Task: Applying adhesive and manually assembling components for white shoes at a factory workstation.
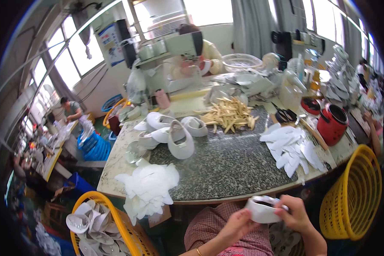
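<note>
Over my lap, just off the table's near edge, I hold a small white shoe (263, 216) between both hands. My left hand (237, 225) pinches one end of it, with thumb and fingers closed. The other end is in my right hand (295, 214), its fingers bent around the shoe's rim. Something shiny shows at the shoe's opening; I cannot make out what it is. On the table beyond, several finished-looking white shoes (181, 141) stand in a cluster. Thin white cut pieces (151, 183) lie heaped at the table's near left, and more white pieces (290, 147) lie at the right.
A pile of pale wooden strips (230, 114) sits mid-table, near black-handled scissors (283, 114) and a red pot (332, 124). Yellow baskets flank me: one with white parts (126, 217) at left, another (350, 196) at right. Across the table, a person works behind a machine (175, 45).
</note>
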`<state>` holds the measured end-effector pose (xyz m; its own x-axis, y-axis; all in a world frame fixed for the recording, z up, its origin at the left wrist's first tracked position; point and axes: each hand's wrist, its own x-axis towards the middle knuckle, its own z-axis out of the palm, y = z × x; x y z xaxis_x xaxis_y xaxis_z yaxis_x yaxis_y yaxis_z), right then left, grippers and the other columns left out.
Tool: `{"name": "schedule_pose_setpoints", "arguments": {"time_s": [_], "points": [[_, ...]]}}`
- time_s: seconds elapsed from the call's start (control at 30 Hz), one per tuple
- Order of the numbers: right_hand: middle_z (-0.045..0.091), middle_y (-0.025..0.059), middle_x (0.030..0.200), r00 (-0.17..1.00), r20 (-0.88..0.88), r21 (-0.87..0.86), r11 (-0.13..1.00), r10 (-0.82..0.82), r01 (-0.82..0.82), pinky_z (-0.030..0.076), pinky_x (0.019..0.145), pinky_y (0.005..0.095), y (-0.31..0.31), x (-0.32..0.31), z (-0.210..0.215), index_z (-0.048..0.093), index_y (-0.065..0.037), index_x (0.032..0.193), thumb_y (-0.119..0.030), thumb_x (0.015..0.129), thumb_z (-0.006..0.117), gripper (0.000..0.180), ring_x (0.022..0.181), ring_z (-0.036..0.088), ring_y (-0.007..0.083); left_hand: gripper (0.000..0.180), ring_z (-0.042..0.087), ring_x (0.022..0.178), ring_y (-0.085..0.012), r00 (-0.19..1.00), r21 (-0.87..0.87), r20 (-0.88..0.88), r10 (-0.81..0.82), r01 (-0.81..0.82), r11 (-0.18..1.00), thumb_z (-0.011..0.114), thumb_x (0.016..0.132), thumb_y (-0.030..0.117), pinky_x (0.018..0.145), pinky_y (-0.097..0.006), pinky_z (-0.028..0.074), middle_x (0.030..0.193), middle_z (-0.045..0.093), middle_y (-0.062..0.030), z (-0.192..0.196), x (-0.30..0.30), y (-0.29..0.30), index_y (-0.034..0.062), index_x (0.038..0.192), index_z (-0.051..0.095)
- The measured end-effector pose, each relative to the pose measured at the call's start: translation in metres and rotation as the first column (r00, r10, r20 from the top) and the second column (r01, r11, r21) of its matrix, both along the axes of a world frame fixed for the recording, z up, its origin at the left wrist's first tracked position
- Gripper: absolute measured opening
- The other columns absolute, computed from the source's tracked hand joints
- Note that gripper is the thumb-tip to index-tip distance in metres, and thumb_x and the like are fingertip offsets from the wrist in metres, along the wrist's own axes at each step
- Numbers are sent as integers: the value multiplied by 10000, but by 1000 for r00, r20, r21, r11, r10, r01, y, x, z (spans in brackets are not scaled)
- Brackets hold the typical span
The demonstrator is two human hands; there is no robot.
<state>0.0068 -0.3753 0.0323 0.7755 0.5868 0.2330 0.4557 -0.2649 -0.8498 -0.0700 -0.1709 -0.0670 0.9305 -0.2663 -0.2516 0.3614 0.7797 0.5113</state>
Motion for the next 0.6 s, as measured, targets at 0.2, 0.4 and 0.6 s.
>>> {"name": "schedule_pose_setpoints", "arguments": {"time_s": [0.2,0.4,0.6], "points": [[643,143,689,972,6,-425,879,-234,214,494,637,361,-95,-26,-17,703,8,855,-180,875,669,192,681,663,265,455,625,1090,-142,885,386,93,-457,391,835,509,1044,388,976,-305,483,1089,685,-75,7,23,13,28,1319,552],[677,193,1028,999,40,-660,750,-1,27,513,835,434,-50,4,-2,663,-6,1179,-234,964,602,319,961,649,362,274,657,1035,-184,863,946,247,-441,-115,304,583,1007,188,920,-327,504,1045,711,-104,92,52,102,23,1224,609],[678,161,975,845,-123,-388,759,520,-523,519,856,436,84,81,6,680,-41,1161,-249,953,628,299,960,657,353,423,569,1128,-340,792,493,566,-231,-549,-675,540,787,-84,945,-424,469,1112,655,-141,110,108,246,20,1191,616]]}}
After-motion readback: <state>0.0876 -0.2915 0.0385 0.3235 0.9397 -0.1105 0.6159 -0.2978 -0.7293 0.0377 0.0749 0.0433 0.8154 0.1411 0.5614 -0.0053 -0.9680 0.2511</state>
